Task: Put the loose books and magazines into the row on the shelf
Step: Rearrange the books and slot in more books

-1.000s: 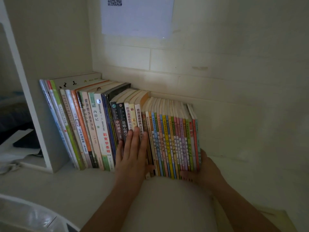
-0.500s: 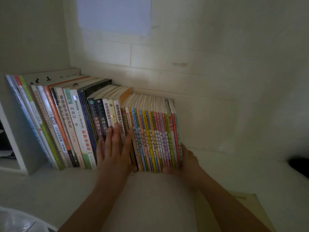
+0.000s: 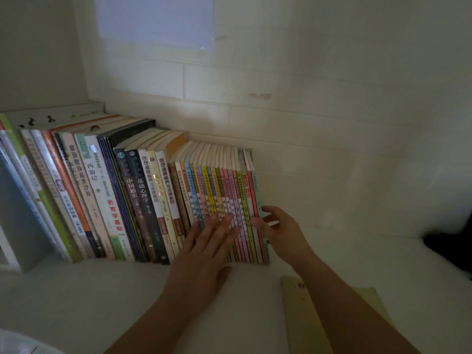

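Note:
A long row of books (image 3: 107, 190) stands on the white shelf (image 3: 76, 290), leaning left, with several thin colourful booklets (image 3: 219, 190) at its right end. My left hand (image 3: 204, 254) lies flat with fingers spread against the lower spines of the thin booklets. My right hand (image 3: 279, 229) is at the row's right end, fingers curled around the outermost booklet (image 3: 256, 198), thumb on its spine side. A loose pale yellow book (image 3: 301, 315) lies flat on the shelf near the front, partly under my right forearm.
A white brick wall (image 3: 306, 111) backs the shelf, with a sheet of paper (image 3: 153, 19) stuck on it. A white upright panel (image 3: 20, 241) stands at the left. A dark object (image 3: 449, 251) sits at the far right edge. Bare shelf lies right of the row.
My left hand has slid right from the taller dark books onto the thin booklets. My right hand has risen from the row's bottom corner to partway up the end booklet.

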